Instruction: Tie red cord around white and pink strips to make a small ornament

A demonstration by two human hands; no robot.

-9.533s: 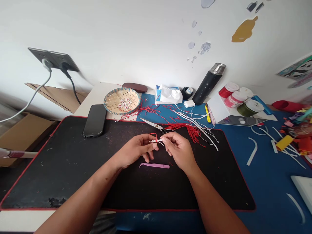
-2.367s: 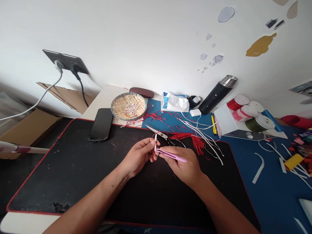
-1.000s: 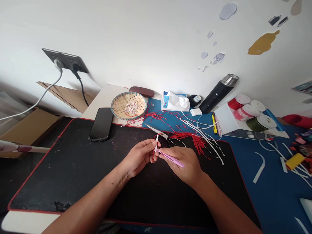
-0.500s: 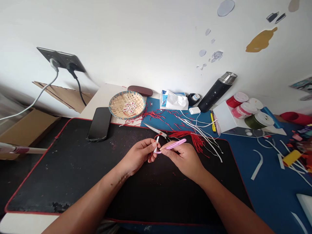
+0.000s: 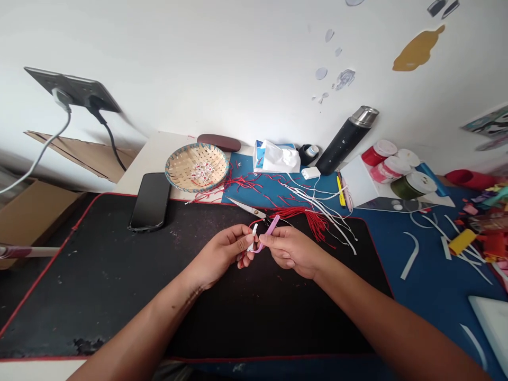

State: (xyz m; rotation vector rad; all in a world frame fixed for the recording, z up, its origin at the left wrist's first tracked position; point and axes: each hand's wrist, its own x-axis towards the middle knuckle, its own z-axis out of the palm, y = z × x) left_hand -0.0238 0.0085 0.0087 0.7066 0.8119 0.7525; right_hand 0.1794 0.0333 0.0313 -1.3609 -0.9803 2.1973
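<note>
Over the black mat [image 5: 198, 317], my left hand [image 5: 224, 251] pinches a small white strip-like piece [image 5: 254, 230] between thumb and fingers. A thin red cord runs round that piece, with some red showing below the fingertips. My right hand [image 5: 293, 251] is closed on a slim lilac-pink strip-like thing [image 5: 272, 224], whose curved lower end reaches the white piece; its exact kind is unclear. Just beyond the hands lie scissors [image 5: 248, 208], their handles partly hidden. A bundle of red cords [image 5: 317, 222] rests behind my right hand.
A woven basket [image 5: 174, 182] with small red-and-white pieces stands at the back, beside a phone [image 5: 150, 202]. White cords [image 5: 333, 214], a tissue box [image 5: 260, 164], a black flask [image 5: 345, 143] and paint jars [image 5: 413, 185] line the back and right. Paper scraps lie on the right.
My right hand has turned, swinging the lilac-pink thing from slanting rightward to more upright. My left hand keeps its pinch on the white piece. The view has shifted slightly.
</note>
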